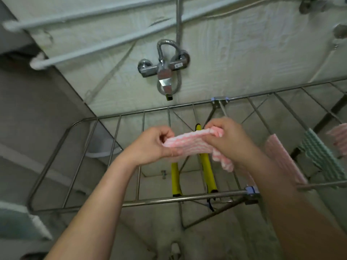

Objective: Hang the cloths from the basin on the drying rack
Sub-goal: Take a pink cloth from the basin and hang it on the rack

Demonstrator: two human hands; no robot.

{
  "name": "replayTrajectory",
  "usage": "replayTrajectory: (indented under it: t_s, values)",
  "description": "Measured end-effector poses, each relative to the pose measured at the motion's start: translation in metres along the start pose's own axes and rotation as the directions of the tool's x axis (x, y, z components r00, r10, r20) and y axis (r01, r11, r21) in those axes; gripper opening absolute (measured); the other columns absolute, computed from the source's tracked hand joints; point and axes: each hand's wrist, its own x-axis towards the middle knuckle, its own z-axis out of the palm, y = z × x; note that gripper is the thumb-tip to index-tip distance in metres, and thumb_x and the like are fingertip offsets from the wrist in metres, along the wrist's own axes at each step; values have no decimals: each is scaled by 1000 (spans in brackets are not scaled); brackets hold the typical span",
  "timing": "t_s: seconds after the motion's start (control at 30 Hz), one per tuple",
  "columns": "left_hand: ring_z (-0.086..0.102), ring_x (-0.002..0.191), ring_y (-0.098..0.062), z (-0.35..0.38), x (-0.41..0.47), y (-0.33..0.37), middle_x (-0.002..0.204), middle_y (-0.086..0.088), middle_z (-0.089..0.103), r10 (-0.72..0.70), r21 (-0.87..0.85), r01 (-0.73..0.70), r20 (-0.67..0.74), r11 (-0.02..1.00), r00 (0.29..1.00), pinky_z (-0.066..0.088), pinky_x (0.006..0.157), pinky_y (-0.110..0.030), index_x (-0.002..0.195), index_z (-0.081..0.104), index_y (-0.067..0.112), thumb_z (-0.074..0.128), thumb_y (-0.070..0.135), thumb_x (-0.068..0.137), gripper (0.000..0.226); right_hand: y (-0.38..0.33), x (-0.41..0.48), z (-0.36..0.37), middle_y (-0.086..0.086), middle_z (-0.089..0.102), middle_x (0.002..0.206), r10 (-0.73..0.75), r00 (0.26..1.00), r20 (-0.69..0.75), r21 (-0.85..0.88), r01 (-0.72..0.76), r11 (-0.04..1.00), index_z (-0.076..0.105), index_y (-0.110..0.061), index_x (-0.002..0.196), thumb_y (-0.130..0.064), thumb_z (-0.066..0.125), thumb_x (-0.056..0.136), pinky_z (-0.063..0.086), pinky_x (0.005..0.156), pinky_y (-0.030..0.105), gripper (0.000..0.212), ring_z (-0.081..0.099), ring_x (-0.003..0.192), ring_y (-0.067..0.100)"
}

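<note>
Task partway. 3 cloths already draped on drying rack (169, 198), right side: pink cloth (281, 158), green cloth (319, 152), edge pink cloth (339, 139). Pink-white cloth (189, 143) stretched betw. left hand (150, 145) & right hand (229, 141), both pinching its ends, over middle rails, not yet draped. Basin not clearly seen; cloths left unknown.

I had both bare forearms stretched over the near rail of the drying rack (159, 201), my left hand (152, 145) above its middle bars, thumb and curled fingers pinching one end of the pink cloth (189, 143), my right hand (225, 139) alongside, fingers curled on the other end
</note>
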Motion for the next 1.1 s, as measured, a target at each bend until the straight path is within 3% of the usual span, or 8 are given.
replayTrajectory:
  t_s: [0.13, 0.23, 0.43, 0.6, 0.73, 0.9, 1.0, 1.1]
  values:
    - [33, 56, -10, -15, -14, -21, 61, -2, 38, -42, -233, -6, -200, 973, 979, 24, 48, -19, 77, 57, 6, 62, 17, 90, 18, -16, 45, 38, 7, 56, 96, -102, 993, -59, -26, 100, 995, 70, -29, 91, -23, 65, 82, 34, 68, 23, 12, 51, 83, 16]
    - [30, 49, -10, -26, -24, -46, 51, 7, 36, -117, -257, 25, -346, 966, 931, 24, 44, -21, 73, 60, 11, 61, 19, 90, 20, -34, 71, 64, 7, 49, 99, -113, 992, -56, -83, 109, 991, 72, -28, 99, -23, 61, 86, 34, 71, 23, 18, 51, 84, 18]
    - [28, 39, -3, -29, -40, -82, 42, 11, 39, -205, -311, 113, -280, 944, 938, 21, 41, -19, 72, 62, 16, 72, 18, 82, 14, -50, 103, 104, 8, 72, 84, -77, 985, 153, -143, 99, 985, 75, -17, 83, -17, 60, 83, 52, 71, 32, 15, 65, 81, 25]
    - [48, 65, -12, -25, -44, -122, 69, 3, 55, -327, -290, 246, -278, 925, 903, 40, 64, -29, 70, 55, 22, 65, 25, 85, 18, -57, 120, 139, 5, 67, 80, -20, 939, 343, -163, 81, 983, 75, -12, 85, -8, 62, 81, 43, 58, 22, 14, 59, 73, 19]
    - [44, 51, -7, -13, -54, -150, 62, -2, 52, -436, -361, 310, -352, 880, 828, 35, 49, -23, 85, 51, 13, 58, 10, 90, 9, -59, 129, 171, 8, 62, 81, 28, 904, 426, -185, 56, 981, 71, -11, 87, -12, 62, 84, 35, 54, 23, 10, 55, 77, 20]
    - [36, 44, -5, -9, -67, -172, 60, 0, 44, -459, -449, 272, -386, 851, 800, 28, 40, -17, 100, 51, 22, 50, 0, 90, 24, -69, 139, 215, 0, 55, 62, 86, 878, 471, -163, -9, 987, 57, -20, 59, -12, 59, 82, 38, 54, 23, 24, 59, 71, 23]
    - [55, 61, -15, -9, -68, -182, 74, 5, 58, -426, -277, 335, -410, 901, 806, 36, 49, -19, 104, 60, 23, 43, -1, 91, 32, -73, 141, 236, 12, 67, 84, 73, 873, 483, -90, -33, 995, 71, -7, 84, -8, 57, 82, 49, 67, 31, 14, 65, 86, 27]
    - [61, 83, -29, -4, -64, -195, 100, -8, 67, -501, -101, 496, -310, 862, 808, 36, 58, -22, 109, 64, 20, 43, 2, 89, 34, -71, 137, 243, 13, 58, 124, 72, 851, 519, -43, -59, 997, 58, -11, 126, -10, 60, 85, 47, 90, 35, 41, 57, 111, 27]
